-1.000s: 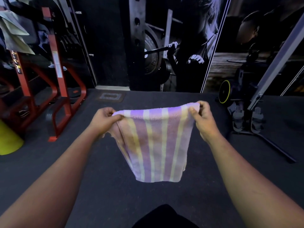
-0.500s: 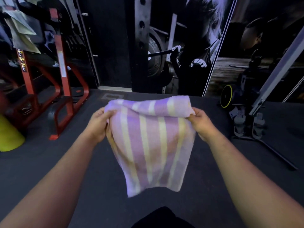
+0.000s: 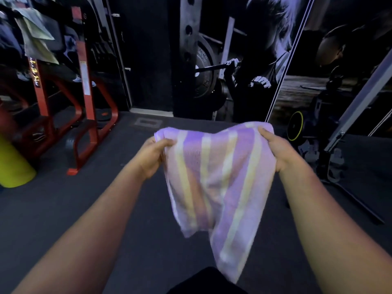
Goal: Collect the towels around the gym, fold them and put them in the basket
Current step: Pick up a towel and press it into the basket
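A purple towel with pale yellow stripes (image 3: 218,177) hangs in the air in front of me over the dark gym floor. My left hand (image 3: 151,157) pinches its upper left corner. My right hand (image 3: 276,150) grips its upper right corner. The cloth is doubled over, with a shorter front layer and a longer layer that trails down to the lower right. No basket is in view.
A red steel rack (image 3: 84,98) stands at the left with cloths draped on top. A yellow-green cylinder (image 3: 12,166) sits at the far left. At the right is a machine with a yellow-rimmed wheel (image 3: 297,126) and a slanted grey rail (image 3: 360,107). A wall mural fills the back.
The towel's top edge flipped over toward me and then dropped, so the cloth now hangs in two uneven layers. Both hands moved slightly right and kept their grip.
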Available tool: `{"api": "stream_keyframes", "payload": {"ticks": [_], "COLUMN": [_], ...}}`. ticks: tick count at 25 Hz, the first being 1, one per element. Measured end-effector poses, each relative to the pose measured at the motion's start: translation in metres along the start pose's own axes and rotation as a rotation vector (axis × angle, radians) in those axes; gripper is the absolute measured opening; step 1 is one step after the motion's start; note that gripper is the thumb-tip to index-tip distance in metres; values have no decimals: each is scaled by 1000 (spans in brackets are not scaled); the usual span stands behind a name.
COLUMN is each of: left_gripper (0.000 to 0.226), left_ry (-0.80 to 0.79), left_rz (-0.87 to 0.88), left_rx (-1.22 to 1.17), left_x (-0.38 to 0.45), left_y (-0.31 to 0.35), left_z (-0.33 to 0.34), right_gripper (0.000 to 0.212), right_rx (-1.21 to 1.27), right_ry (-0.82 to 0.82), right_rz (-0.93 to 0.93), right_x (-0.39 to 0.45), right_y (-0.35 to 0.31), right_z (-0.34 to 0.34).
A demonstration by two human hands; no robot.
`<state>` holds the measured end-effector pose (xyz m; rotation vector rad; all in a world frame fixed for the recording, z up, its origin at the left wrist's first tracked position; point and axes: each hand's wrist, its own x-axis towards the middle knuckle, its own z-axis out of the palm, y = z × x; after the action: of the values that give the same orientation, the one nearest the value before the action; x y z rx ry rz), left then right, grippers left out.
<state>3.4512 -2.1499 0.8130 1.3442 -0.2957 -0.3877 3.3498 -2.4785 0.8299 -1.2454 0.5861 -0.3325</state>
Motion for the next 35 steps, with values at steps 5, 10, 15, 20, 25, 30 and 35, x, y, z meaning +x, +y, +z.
{"api": "stream_keyframes", "payload": {"ticks": [5,10,15,20,25,30,35], "left_gripper": [18,21,53,56,45,49,46], "left_ry": [53,208,-44,-25,19,-2,75], "left_rz": [70,-34,-211,-131,-181,-289,-399], "left_rx": [-120,-70,-96,-148,-206,1,-75], "left_x": [8,14,-22,-16,-22,-33,-25], "left_y": [22,16,-26,-26,-29,-43,-48], "left_z": [-1,-7,-34,-13,-21,-27,-37], "right_gripper": [60,87,30,72,28,20,30], "right_rx": [301,-180,179,113,-107,21,-231], "right_ry": [-308,-411,-267,-391,-334,-242,-279], "right_rz": [-97,-2,-149,-104,-52,-16,-52], "right_x": [-12,-31,-30,-39,-45,-39,-39], "right_y": [5,90,50,37,55,66,98], "right_z": [-8,-9,15,0,-5,-14,-14]}}
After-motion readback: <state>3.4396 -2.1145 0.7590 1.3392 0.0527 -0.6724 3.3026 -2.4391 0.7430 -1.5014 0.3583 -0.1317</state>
